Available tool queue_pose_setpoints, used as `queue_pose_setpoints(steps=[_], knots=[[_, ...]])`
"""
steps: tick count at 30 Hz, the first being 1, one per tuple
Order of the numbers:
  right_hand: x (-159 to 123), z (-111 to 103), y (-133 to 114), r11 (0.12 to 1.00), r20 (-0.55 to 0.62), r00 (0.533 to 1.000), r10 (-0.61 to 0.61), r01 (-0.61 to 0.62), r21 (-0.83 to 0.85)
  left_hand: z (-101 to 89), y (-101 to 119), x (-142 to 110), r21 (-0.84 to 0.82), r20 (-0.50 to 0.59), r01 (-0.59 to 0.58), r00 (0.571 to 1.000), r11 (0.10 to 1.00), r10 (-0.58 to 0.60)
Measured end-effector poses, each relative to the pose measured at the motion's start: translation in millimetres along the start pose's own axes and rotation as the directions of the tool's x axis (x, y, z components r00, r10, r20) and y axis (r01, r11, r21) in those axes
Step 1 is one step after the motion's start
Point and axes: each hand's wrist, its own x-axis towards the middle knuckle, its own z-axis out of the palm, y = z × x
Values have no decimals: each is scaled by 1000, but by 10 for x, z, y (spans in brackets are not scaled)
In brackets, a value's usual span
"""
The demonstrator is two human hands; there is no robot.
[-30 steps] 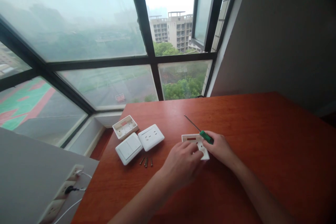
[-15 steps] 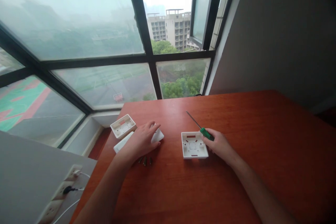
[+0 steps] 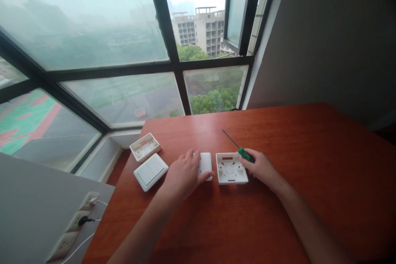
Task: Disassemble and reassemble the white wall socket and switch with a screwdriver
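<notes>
My left hand (image 3: 185, 173) grips a white socket plate (image 3: 205, 164) on the red-brown table (image 3: 309, 165), just left of an open white mounting box (image 3: 231, 168). My right hand (image 3: 262, 168) rests at the box's right edge, fingers closed around a green-handled screwdriver (image 3: 244, 154) whose thin shaft points up and left. The several small screws seen earlier are hidden behind my left hand and forearm.
A white switch plate (image 3: 150, 171) and a second open mounting box (image 3: 144, 147) lie near the table's left corner. Beyond it is a large window (image 3: 117, 49). A wall power strip (image 3: 76, 225) with a plugged cable is at lower left.
My left hand left the mounting box, reached left to the socket plate, and has brought it right, beside the box. My right hand stayed put with the screwdriver.
</notes>
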Motion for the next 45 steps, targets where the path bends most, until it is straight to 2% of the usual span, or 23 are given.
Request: queue_pose_setpoints(steps=[4, 7, 19, 24, 30, 36, 40, 45], knots=[[4, 13, -20, 1000, 4, 1000, 3, -3, 3, -34, -112, -34, -105, 16, -150, 988, 983, 153], [4, 23, -32, 1000, -6, 1000, -9, 9, -9, -32, -156, -47, -185, 31, -192, 979, 964, 201], [-17, 16, -52, 999, -14, 999, -41, 41, -25, 50, -217, -82, -255, -48, -130, 991, 958, 122], [-16, 28, -98, 999, -3, 999, -46, 46, -16, -19, -247, -85, -264, -94, -114, 991, 958, 92], [22, 105, -211, 997, 52, 996, -71, 69, 33, -155, -14, -23, -254, -125, -215, 974, 943, 188], [46, 134, -199, 992, 81, 996, -49, 39, 120, -103, 273, 164, -191, -83, -283, 959, 940, 271], [50, 135, -165, 986, 97, 995, -30, 14, 165, -29, 319, 256, -198, -62, -339, 941, 920, 333], [43, 129, -177, 982, 87, 996, -27, 10, 187, 53, 263, 293, -251, -83, -370, 929, 895, 361]])
